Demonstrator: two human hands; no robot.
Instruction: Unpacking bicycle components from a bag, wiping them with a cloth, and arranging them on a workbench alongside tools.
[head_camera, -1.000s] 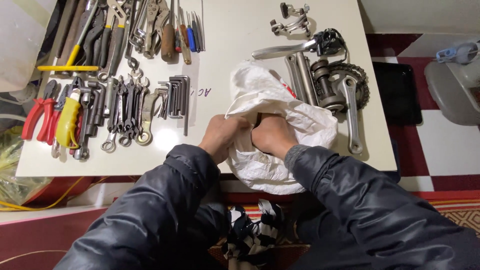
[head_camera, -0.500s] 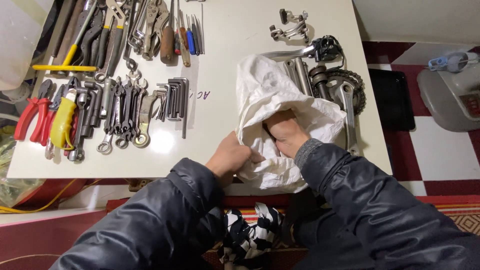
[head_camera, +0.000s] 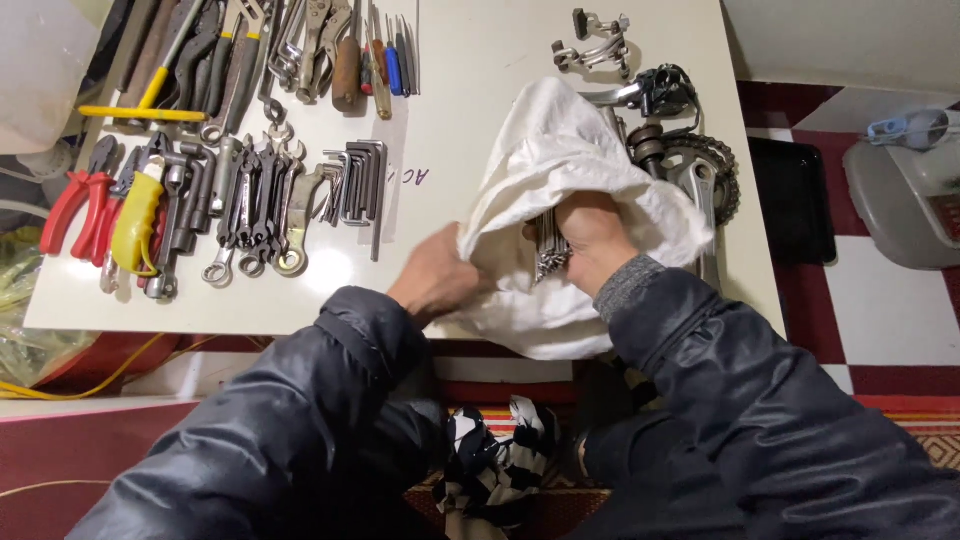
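White cloth (head_camera: 560, 170) sits at the table's (head_camera: 470, 80) near edge, draped over both hands. Left hand (head_camera: 440, 280) pinches the cloth's left edge, fingers closed. Right hand (head_camera: 590, 240), inside the cloth, is closed around a toothed metal part (head_camera: 548, 252). Crankset (head_camera: 700, 170) just right of cloth.

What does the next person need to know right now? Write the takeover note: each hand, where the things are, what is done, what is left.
Left hand: grips the near edge of the white cloth at the table's front edge.
Right hand: in the folds of the cloth, closed on a toothed metal part, seemingly a stack of cogs; only part of it shows.
Things: cloth lies bunched on the white table, partly over the crank and chainring. Wrenches, hex keys and red-handled pliers lie to the left, untouched.
Done: part is in hand, inside the cloth.
Left: cannot tell how clean it is; the part has not been set down.
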